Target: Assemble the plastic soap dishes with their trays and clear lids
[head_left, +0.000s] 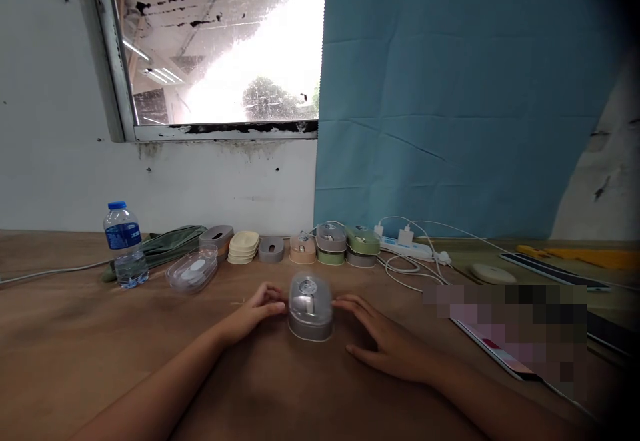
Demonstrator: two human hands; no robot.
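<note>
A small grey oval box (310, 324) with a clear domed lid and a round label stands on the table between my hands. Its outline is slightly blurred. My left hand (260, 309) is at the box's left side, thumb stretched toward it and fingers loosely bent. On the other side, my right hand (377, 338) has its fingers and thumb spread, with the fingertips close to the lid's right edge. Whether either hand touches the box I cannot tell. Neither hand is wrapped around it.
Along the wall are clear lids (193, 271), stacked cream trays (243, 248), a grey sleeve (271, 250) and several lidded boxes (363, 244). A water bottle (125, 248) stands at left. A power strip (407, 249) with cables, a tablet (555, 272) and a blurred-out screen lie at right.
</note>
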